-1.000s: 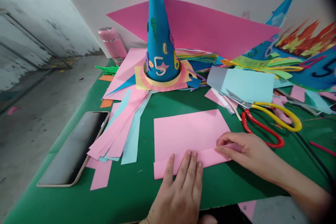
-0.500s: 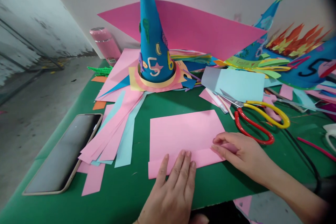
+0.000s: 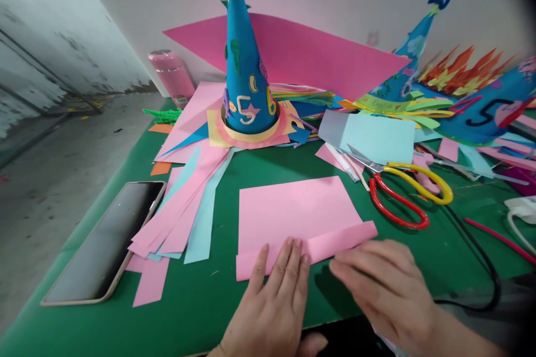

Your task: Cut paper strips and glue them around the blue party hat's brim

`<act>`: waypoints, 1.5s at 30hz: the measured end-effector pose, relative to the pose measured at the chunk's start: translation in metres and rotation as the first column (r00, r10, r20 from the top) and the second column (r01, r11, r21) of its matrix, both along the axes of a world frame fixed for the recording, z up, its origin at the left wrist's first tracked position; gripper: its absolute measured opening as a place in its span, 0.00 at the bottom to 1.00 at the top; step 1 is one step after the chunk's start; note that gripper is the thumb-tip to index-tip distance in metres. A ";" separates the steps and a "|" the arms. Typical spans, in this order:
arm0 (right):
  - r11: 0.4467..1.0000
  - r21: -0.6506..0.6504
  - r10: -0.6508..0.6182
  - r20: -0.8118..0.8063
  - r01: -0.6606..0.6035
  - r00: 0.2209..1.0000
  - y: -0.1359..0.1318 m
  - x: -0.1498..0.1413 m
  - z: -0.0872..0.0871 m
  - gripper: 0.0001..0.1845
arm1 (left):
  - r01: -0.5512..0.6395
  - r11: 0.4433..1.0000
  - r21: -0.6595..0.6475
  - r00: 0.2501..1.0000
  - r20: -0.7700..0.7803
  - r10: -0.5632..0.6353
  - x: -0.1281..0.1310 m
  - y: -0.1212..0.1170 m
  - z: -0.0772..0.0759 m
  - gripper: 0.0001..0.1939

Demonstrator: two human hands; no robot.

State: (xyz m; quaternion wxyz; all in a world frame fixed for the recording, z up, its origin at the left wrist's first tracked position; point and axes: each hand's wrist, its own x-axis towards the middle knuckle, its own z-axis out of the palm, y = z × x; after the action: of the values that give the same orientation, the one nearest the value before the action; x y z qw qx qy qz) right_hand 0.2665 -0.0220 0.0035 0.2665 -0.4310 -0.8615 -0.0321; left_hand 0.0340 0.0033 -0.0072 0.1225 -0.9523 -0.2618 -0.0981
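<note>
A pink sheet of paper [image 3: 293,212] lies on the green table, its near edge folded up into a narrow strip [image 3: 339,238]. Across that fold, my left hand [image 3: 272,301] rests flat with its fingers stretched out, pressing on the left part. My right hand [image 3: 385,284] is just below the right part of the fold, its fingers extended and nothing visible in them. The folded strip's right end stands slightly raised and juts past the sheet's side. Scissors [image 3: 379,168] with one red and one yellow handle lie partly spread to the right of the sheet.
A blue cone hat [image 3: 247,78] stands behind the sheet. Pink and light-blue paper strips [image 3: 184,206] and a phone [image 3: 109,240] lie left. A pink bottle [image 3: 171,75] stands at the back left. Light-blue paper [image 3: 379,136] and a black cable [image 3: 477,251] lie right.
My right hand has let go of the fold's right end and moved down toward me. The strip's end now shows, sticking up. My left hand stays in place, and the view has shifted slightly.
</note>
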 end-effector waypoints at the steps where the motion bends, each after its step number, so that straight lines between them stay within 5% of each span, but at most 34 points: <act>1: 0.999 0.000 0.039 0.004 -0.039 0.999 -0.003 -0.006 0.000 0.21 | -0.007 1.000 -0.011 1.000 -0.006 0.007 0.000 0.000 0.001 0.37; 18: 0.998 -0.068 0.024 0.161 -0.013 0.987 0.000 -0.022 -0.005 0.23 | -0.072 0.992 -0.105 0.996 -0.051 0.067 0.001 -0.007 0.002 0.38; 27: 0.994 -0.109 0.036 0.226 -0.012 0.973 0.004 -0.025 -0.006 0.26 | -0.063 0.967 -0.247 0.992 -0.119 0.035 -0.017 0.005 0.031 0.37; 36: 0.981 -0.162 -0.085 0.126 0.105 0.988 0.003 -0.042 0.007 0.20 | -0.055 0.992 -0.112 0.998 -0.048 0.050 -0.012 0.008 0.031 0.37; 45: 0.974 -0.212 -0.056 0.141 0.085 0.989 0.004 -0.038 0.008 0.21 | -0.076 0.996 -0.055 0.997 -0.002 0.077 -0.029 0.010 0.026 0.36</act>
State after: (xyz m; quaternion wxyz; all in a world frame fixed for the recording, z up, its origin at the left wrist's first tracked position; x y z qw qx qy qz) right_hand 0.2284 -0.0181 0.0120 0.1583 -0.4847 -0.8599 0.0239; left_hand 0.0048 0.0134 0.0189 0.0997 -0.9446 -0.3007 -0.0861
